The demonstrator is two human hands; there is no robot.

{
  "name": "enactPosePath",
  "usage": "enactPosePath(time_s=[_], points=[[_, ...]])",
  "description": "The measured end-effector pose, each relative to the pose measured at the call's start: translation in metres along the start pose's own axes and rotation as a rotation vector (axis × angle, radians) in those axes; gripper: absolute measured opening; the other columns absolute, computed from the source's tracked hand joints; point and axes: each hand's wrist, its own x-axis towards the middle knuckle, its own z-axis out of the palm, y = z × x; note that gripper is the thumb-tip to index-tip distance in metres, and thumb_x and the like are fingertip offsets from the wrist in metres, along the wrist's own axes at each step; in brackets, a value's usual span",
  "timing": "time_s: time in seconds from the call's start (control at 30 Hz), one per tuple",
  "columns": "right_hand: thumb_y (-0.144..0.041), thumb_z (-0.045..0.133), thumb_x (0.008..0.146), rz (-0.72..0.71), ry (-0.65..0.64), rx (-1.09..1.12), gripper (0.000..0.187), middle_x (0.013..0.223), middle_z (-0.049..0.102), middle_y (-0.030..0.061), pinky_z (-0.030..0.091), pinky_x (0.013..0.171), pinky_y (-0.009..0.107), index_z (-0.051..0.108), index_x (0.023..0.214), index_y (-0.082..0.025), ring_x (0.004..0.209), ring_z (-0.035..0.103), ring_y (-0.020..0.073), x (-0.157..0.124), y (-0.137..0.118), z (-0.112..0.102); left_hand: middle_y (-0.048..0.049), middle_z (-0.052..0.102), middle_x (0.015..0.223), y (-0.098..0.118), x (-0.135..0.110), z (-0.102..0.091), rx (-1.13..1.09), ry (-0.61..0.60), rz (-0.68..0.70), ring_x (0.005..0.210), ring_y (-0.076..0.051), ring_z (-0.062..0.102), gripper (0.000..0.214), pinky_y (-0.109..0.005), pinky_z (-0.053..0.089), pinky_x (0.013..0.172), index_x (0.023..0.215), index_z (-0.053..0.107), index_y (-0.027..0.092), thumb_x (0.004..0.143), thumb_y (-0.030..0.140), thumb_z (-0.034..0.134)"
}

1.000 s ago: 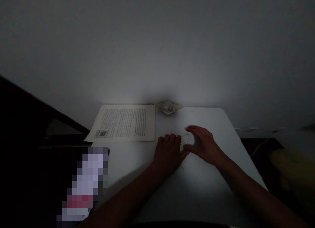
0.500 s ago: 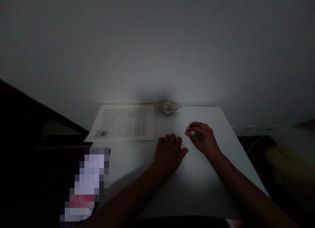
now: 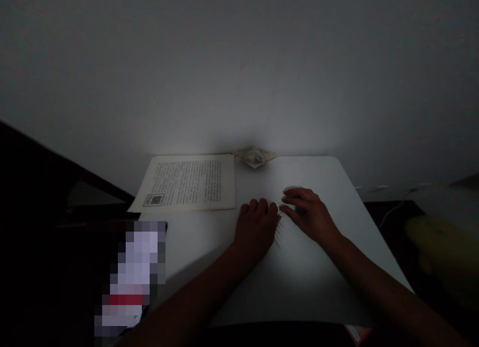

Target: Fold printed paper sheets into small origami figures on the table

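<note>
A narrow white strip (image 3: 279, 234) with slanting ridges lies on the white tabletop, too dim and small to name. My left hand (image 3: 257, 227) rests palm down over its left side, fingers curled, the thumb drawn in across the strip. At the far end of the strip is my right hand (image 3: 310, 211), its thumb and fingertips slightly spread, with a small gap showing between them. Whether its fingertips touch the strip I cannot tell.
Printed paper (image 3: 190, 182) with a square code covers the table's back left. A folded paper holder with clear round things (image 3: 255, 158) stands at the wall. A blurred-out bright object (image 3: 134, 272) is at the left edge; a yellowish shape (image 3: 441, 257) lies right of the table (image 3: 322, 172).
My right thumb and index finger have parted from a pinch. My left thumb, stretched out before, has drawn in toward the fingers. The view has tilted slightly.
</note>
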Motion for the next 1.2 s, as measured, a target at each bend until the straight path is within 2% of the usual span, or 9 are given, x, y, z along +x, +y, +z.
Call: enactPosePath(time_s=[0.23,0.57,0.8,1.03,1.13,1.2], points=[[-0.037,0.064,0.080,0.005,-0.086,-0.037,0.028,0.119,0.064,0.0062,0.044,0.095,0.047,0.066,0.106,-0.025,0.112,0.056,0.0256,-0.007,-0.008,-0.005,-0.0073,0.056,0.097,-0.001,0.000,-0.001,0.018,-0.032,0.011,0.089,-0.024,0.049,0.022,-0.038,0.038,0.073,0.112,0.053,0.020,0.092,0.022,0.043],[-0.043,0.063,0.080,-0.010,-0.161,-0.092,0.043,0.131,0.055,0.0098,0.037,0.103,0.049,0.060,0.116,-0.022,0.122,0.048,0.0277,-0.014,-0.012,-0.008,-0.0066,0.056,0.096,-0.001,0.000,0.000,0.001,-0.026,0.004,0.089,-0.024,0.049,0.023,-0.038,0.038,0.073,0.112,0.054,0.020,0.094,0.025,0.041],[-0.054,0.064,0.074,-0.014,-0.246,-0.130,0.069,0.141,0.044,0.0141,0.028,0.106,0.056,0.046,0.132,-0.020,0.131,0.037,0.0319,-0.021,-0.020,-0.011,-0.0063,0.056,0.095,-0.003,0.001,0.001,-0.016,-0.017,0.002,0.089,-0.024,0.050,0.023,-0.038,0.038,0.074,0.111,0.054,0.021,0.094,0.028,0.040],[-0.059,0.067,0.068,0.010,-0.304,-0.136,0.085,0.146,0.036,0.0162,0.024,0.108,0.057,0.041,0.137,-0.018,0.135,0.030,0.0335,-0.025,-0.025,-0.012,-0.0061,0.057,0.096,-0.006,0.003,0.002,-0.048,-0.026,0.008,0.090,-0.024,0.051,0.020,-0.037,0.038,0.076,0.107,0.056,0.021,0.093,0.027,0.045],[-0.064,0.068,0.063,0.016,-0.303,-0.137,0.091,0.147,0.036,0.0154,0.023,0.108,0.058,0.041,0.138,-0.020,0.135,0.030,0.0343,-0.025,-0.025,-0.011,-0.0064,0.058,0.097,-0.010,0.001,0.001,-0.110,-0.025,0.011,0.093,-0.024,0.051,0.024,-0.038,0.039,0.079,0.106,0.057,0.020,0.090,0.036,0.049],[-0.065,0.068,0.062,0.019,-0.306,-0.145,0.092,0.147,0.036,0.0149,0.023,0.109,0.058,0.041,0.137,-0.020,0.136,0.029,0.0340,-0.025,-0.025,-0.011,-0.0073,0.058,0.098,-0.013,-0.001,-0.001,-0.163,-0.020,0.008,0.094,-0.025,0.050,0.041,-0.039,0.039,0.081,0.107,0.057,0.019,0.083,0.052,0.056]])
